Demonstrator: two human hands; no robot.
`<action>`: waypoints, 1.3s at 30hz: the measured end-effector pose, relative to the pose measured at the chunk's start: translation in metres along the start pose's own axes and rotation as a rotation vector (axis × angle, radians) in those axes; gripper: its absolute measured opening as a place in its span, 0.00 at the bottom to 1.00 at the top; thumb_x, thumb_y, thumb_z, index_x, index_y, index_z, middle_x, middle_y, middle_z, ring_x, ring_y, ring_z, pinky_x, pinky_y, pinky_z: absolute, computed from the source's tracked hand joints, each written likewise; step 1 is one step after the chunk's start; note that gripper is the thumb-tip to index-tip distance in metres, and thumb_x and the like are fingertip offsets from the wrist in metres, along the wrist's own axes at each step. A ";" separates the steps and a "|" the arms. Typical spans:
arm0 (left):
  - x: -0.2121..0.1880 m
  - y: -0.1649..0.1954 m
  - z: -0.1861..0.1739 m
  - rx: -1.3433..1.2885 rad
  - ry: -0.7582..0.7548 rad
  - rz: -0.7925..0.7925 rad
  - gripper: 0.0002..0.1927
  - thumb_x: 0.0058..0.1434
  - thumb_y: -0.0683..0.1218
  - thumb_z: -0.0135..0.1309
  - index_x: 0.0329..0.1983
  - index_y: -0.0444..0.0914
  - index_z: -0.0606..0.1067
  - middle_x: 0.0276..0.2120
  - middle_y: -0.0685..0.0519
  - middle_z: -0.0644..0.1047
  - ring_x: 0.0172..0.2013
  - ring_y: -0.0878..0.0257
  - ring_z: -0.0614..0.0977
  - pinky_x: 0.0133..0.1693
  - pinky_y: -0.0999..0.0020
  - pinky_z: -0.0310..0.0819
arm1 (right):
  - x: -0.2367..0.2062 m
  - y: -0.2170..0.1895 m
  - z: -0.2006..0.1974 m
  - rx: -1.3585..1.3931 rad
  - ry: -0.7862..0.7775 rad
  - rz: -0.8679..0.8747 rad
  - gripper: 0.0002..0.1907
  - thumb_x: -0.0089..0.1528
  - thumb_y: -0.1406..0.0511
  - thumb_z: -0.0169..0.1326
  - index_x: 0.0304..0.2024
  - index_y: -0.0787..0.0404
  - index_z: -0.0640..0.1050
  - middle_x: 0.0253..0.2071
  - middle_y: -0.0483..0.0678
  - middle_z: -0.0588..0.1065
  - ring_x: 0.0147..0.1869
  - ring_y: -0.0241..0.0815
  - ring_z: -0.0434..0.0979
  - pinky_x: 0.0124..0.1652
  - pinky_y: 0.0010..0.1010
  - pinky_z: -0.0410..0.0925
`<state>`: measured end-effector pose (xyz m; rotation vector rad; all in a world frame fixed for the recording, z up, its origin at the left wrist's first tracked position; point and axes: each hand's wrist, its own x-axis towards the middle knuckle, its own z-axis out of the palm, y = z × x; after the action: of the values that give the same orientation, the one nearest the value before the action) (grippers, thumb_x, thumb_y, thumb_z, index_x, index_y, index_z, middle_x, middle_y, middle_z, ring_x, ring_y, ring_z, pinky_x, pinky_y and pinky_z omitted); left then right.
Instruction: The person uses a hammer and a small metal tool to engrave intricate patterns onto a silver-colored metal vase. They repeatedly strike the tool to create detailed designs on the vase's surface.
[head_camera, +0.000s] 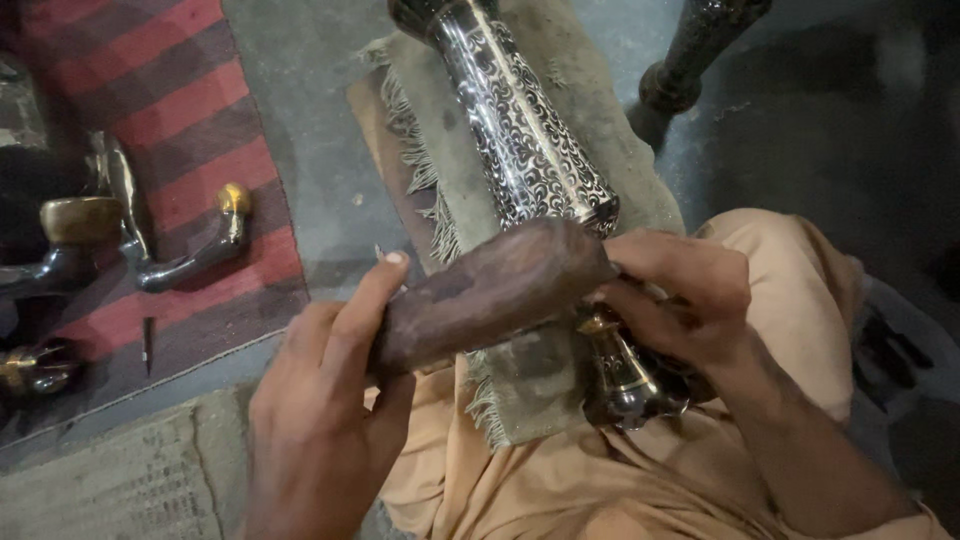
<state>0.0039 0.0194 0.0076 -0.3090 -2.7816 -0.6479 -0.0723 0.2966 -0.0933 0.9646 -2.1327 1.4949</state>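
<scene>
My left hand grips the handle end of a dark wooden mallet, whose thick head points right. A tall metal vase, engraved with fine silver scrollwork on black, lies on a fringed grey cloth across my lap. My right hand is closed around the vase's lower neck, right beside the mallet head. Below that hand the vase's dark, brass-banded base shows. A thin metal point sticks up just behind my left thumb; what it belongs to is hidden.
A red and dark striped mat lies at the left with several curved metal pieces with brass ends and a small pointed tool. Another dark vase base stands at the top right on the concrete floor. Orange fabric covers my legs.
</scene>
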 end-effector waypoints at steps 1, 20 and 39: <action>0.000 0.000 0.001 -0.003 -0.015 -0.005 0.43 0.43 0.35 0.64 0.66 0.45 0.69 0.37 0.48 0.74 0.38 0.50 0.79 0.40 0.53 0.73 | 0.000 0.002 0.000 0.023 0.006 -0.030 0.12 0.60 0.75 0.64 0.45 0.68 0.79 0.40 0.52 0.81 0.42 0.42 0.85 0.41 0.29 0.78; 0.010 0.003 0.006 0.043 0.083 0.119 0.30 0.55 0.39 0.61 0.63 0.41 0.71 0.35 0.49 0.71 0.37 0.51 0.74 0.43 0.52 0.68 | -0.014 0.021 0.000 -0.078 0.022 -0.082 0.09 0.62 0.70 0.61 0.45 0.65 0.82 0.42 0.51 0.83 0.44 0.43 0.87 0.46 0.33 0.81; 0.008 -0.004 0.011 0.327 0.089 0.175 0.28 0.57 0.39 0.61 0.63 0.46 0.75 0.42 0.53 0.76 0.40 0.54 0.76 0.47 0.54 0.65 | -0.008 0.012 0.000 -0.033 0.019 -0.093 0.16 0.56 0.70 0.66 0.46 0.67 0.80 0.43 0.51 0.82 0.46 0.44 0.86 0.48 0.32 0.80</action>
<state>-0.0072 0.0220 -0.0011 -0.4347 -2.6772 -0.1571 -0.0758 0.3017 -0.1065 1.0192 -2.0639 1.4143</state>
